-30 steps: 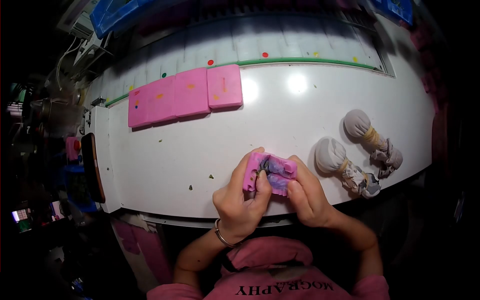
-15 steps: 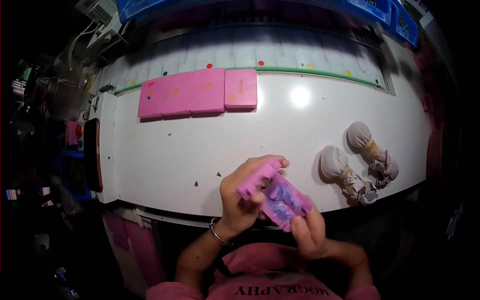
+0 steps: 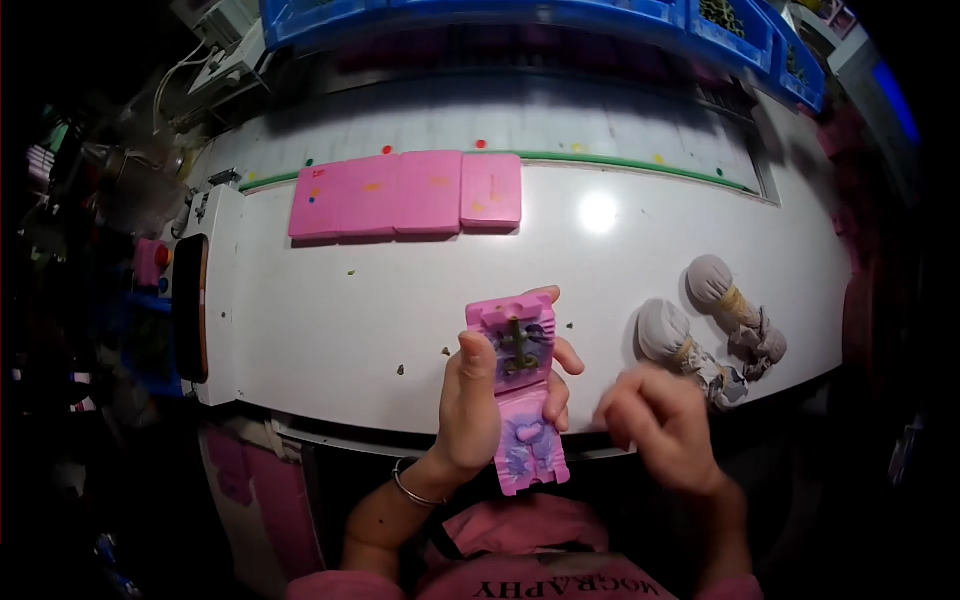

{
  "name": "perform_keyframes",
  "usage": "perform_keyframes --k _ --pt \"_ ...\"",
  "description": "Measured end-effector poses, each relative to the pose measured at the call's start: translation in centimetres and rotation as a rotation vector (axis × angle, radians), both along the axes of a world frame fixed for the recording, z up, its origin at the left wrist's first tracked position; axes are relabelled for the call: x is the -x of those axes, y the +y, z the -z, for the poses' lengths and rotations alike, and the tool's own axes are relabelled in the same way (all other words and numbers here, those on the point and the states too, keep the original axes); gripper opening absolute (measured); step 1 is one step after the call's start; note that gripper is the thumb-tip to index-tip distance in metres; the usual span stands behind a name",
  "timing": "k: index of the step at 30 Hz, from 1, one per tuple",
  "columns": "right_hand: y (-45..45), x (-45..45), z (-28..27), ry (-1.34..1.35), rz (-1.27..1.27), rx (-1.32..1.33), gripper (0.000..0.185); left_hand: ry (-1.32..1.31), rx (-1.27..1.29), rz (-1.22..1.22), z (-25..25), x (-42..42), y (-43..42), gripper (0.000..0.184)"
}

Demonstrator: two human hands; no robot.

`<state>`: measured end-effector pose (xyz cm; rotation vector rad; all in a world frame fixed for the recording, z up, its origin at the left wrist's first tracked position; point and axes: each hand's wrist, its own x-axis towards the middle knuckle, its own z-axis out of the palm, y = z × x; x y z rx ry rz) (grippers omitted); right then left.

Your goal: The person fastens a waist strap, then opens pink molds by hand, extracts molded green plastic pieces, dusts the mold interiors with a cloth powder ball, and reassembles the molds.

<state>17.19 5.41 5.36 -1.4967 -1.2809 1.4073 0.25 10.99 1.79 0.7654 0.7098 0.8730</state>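
Note:
My left hand [image 3: 470, 405] holds a pink rubber mould [image 3: 531, 395], which is spread apart into two hinged halves. A dark green, branched piece [image 3: 518, 345] lies in the cavity of the upper half. The lower half hangs toward my body, its cavity smeared bluish purple around a raised heart-like shape. To the right of the mould is my right hand [image 3: 660, 425], apart from it, with curled fingers slightly blurred and nothing visible in them.
Pink blocks [image 3: 378, 195] stand in a row at the back of the white table [image 3: 300, 340]. Two tied cloth bags [image 3: 664, 330] [image 3: 711, 279] lie at right. Small green crumbs dot the surface. A green strip [image 3: 610, 166] borders marked white plates; blue bins [image 3: 735, 30] are above.
The mould has been opened wider and turned upright in my left hand. My right hand has let go of it and moved right. The coloured dots behind the green strip have shifted left.

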Motion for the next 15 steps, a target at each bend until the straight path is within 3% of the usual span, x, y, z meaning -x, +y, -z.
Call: perform_keyframes --k 2,5,8,15 --pt "1.4 0.3 0.3 0.05 0.145 -0.186 0.011 -0.025 -0.02 0.038 0.1 -0.6 -0.5 0.093" --pt "3.2 0.9 -0.1 -0.022 0.097 -0.394 0.012 -0.108 -0.039 0.113 0.1 -0.8 -0.7 0.093" --pt "3.6 1.0 -0.3 0.006 0.02 -0.276 0.013 0.06 -0.135 0.096 -0.8 -1.0 -0.7 0.105" --pt "3.4 1.7 0.2 0.315 0.061 -0.181 0.016 -0.018 -0.134 0.16 -0.3 -1.2 -0.7 0.11"
